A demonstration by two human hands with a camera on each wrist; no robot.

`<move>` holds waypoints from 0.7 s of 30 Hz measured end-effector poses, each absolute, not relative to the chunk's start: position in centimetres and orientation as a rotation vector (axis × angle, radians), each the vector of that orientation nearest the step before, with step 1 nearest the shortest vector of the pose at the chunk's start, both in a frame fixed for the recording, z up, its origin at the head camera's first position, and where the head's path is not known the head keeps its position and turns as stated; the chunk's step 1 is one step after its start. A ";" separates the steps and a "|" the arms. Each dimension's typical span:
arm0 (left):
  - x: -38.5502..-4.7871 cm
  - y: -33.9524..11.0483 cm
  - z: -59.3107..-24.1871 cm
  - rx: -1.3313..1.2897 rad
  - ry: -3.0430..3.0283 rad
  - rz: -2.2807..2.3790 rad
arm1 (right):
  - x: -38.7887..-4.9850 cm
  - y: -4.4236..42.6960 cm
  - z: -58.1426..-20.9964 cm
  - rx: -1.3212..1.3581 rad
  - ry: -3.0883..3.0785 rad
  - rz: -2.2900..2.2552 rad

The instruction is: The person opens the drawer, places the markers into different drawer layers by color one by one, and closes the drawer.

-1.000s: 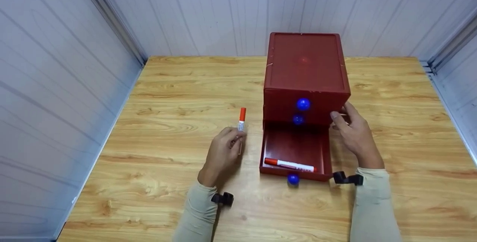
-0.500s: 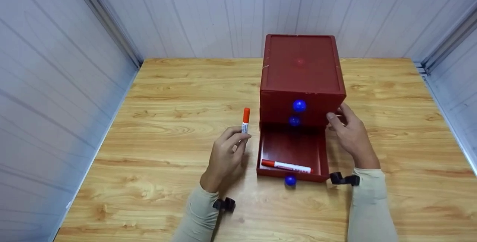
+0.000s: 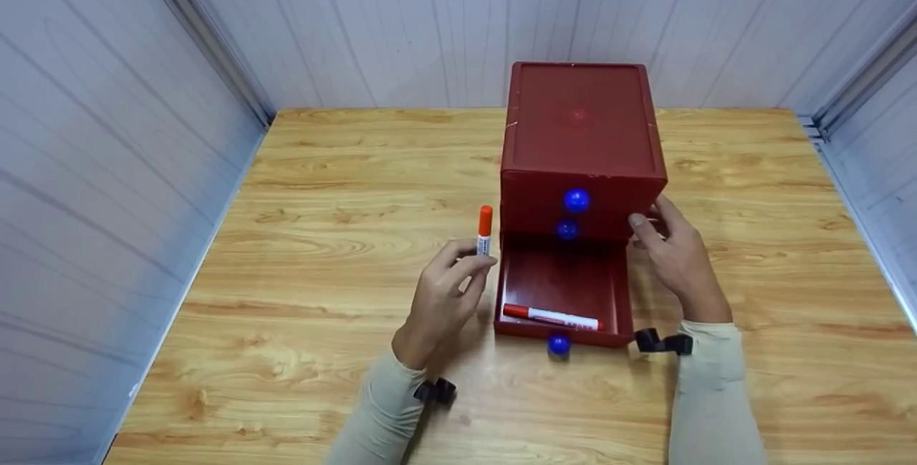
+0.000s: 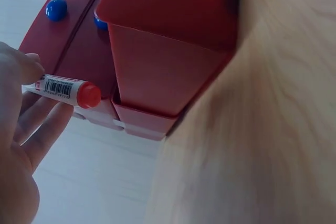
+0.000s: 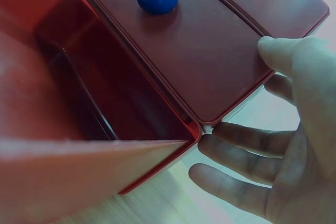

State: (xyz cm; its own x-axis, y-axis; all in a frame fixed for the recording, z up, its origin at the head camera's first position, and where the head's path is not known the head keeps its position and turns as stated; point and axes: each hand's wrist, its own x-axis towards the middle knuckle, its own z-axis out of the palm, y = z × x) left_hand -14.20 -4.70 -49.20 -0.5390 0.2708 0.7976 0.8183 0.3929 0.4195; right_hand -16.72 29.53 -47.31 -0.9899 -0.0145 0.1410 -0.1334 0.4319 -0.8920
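My left hand (image 3: 448, 293) pinches a marker (image 3: 485, 230) with a red cap and white barrel. The marker points away from me, held just left of the pulled-out bottom drawer; in the left wrist view its barcode and red end (image 4: 88, 95) show. A dark red drawer cabinet (image 3: 579, 117) with blue ball knobs stands upright on the table. Its upper two drawers are closed. Inside the bottom drawer (image 3: 566, 271) lies a second red-and-white marker (image 3: 553, 317), near the front wall. My right hand (image 3: 677, 257) rests at the cabinet's right front edge, thumb on the front face, fairly straight fingers along the side.
The cabinet stands on a wood-grain table (image 3: 344, 236), right of its middle. Pale panel walls (image 3: 401, 28) enclose the back and both sides. A blue knob (image 3: 559, 344) juts from the bottom drawer's front. Black camera mounts (image 3: 435, 391) sit on both wrists.
My left hand has raised the marker from the table and moved right with it, close to the drawer's left side. The right hand keeps its place on the cabinet.
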 end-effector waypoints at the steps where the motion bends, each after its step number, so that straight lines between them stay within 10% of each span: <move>1: -14.2 -4.6 -49.0 -0.938 -2.012 -1.101 | -16.7 29.5 -47.3 0.134 -2.556 1.617; 21: -14.1 -2.2 -47.1 -1.180 -2.221 -0.973 | -16.5 29.3 -46.7 0.121 -2.580 1.621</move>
State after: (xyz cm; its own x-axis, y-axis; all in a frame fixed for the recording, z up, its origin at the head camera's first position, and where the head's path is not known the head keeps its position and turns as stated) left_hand -14.12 -2.21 -47.06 -0.5381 0.5306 0.6549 0.8412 0.3877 0.3770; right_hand -16.52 29.31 -46.74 -0.9926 -0.0181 0.1198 -0.1158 0.4331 -0.8939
